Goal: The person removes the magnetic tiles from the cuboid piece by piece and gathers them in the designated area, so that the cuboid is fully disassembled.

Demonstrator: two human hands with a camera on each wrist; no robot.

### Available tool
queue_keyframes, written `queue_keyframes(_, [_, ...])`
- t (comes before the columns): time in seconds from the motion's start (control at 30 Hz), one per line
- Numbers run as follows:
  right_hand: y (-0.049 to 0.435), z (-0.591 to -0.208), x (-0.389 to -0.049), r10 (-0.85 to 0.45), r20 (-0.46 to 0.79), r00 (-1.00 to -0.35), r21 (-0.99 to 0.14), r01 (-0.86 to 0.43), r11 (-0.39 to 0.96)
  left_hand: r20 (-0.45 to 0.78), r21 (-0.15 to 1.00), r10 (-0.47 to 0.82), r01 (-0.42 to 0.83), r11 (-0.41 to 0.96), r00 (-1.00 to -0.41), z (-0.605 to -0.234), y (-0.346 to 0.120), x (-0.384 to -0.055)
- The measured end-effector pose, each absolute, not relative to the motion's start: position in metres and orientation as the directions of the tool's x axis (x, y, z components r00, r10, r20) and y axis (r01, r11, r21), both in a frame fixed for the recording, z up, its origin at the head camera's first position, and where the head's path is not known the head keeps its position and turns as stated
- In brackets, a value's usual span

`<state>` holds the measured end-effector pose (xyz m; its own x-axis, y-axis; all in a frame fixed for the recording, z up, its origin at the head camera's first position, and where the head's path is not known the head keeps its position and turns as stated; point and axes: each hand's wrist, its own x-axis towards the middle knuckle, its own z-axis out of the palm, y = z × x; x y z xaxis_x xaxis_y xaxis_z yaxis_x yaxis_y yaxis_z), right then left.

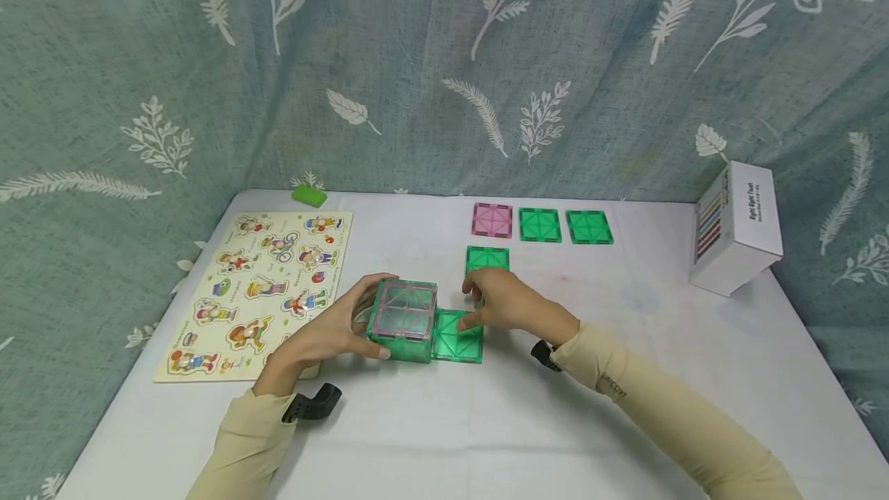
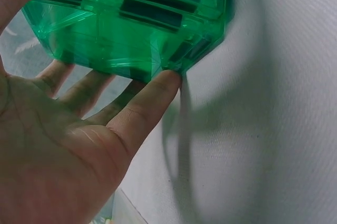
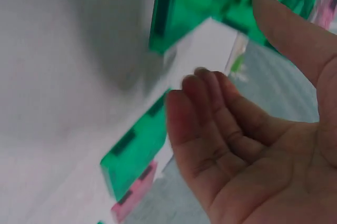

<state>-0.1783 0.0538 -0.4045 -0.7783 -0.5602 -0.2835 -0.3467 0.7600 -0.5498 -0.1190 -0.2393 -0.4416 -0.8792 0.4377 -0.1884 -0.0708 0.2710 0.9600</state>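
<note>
Tile box (image 1: 403, 322), pink-edged top over green walls, sits on table (image 1: 486, 454) in my head view, left hand (image 1: 333, 332) gripping it; flat green tile (image 1: 460, 346) adjoins, partly hidden by relaxed right hand (image 1: 512, 302); table stretch runs rightward to carton (image 1: 736, 230) near edge. Left wrist: I see box cropped, interior hard to make out. Right wrist: fingers (image 3: 184, 124) loose, tiles (image 3: 137, 142) blurred.

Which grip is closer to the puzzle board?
Left. The left grip is at the right edge of the puzzle board; the right grip is farther right, past the cube.
</note>
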Motion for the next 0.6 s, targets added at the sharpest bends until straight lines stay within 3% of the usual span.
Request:
queue_keyframes(0.33, [0.044, -0.416, -0.164, -0.561, -0.328, -0.760, -0.456, -0.392, 0.799, -0.186, 0.956, 0.424, -0.064, 0.286, -0.886, -0.442, -0.239, -0.118])
queue_keyframes(0.6, [0.039, -0.414, -0.157, -0.555, -0.338, -0.760, -0.445, -0.391, 0.806, -0.188, 0.956, 0.422, -0.068, 0.284, -0.887, -0.442, -0.240, -0.118])
